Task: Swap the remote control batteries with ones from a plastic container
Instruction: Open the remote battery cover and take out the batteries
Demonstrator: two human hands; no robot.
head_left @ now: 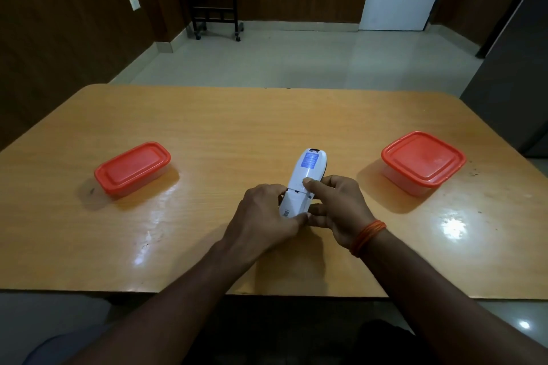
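Item: slim white plastic remote control [304,184], face down near the surface's front middle, clamped by left hand [264,216] at its near end and right hand [336,210] alongside, thumb on the back cover; judged light, rigid, smooth, best held by its long edges. Glossy tan wooden surface [237,127] carries two red-lidded clear plastic containers, left [132,168] and right [423,161], well apart; beyond, pale tiled floor [296,53].

white remote [308,175] face-down, table centre | red-lidded containers left [132,168], right [423,161], closed

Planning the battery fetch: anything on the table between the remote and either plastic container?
Nothing visible. Bare table lies between the remote and both the left container and the right container. Both red lids are on, though.
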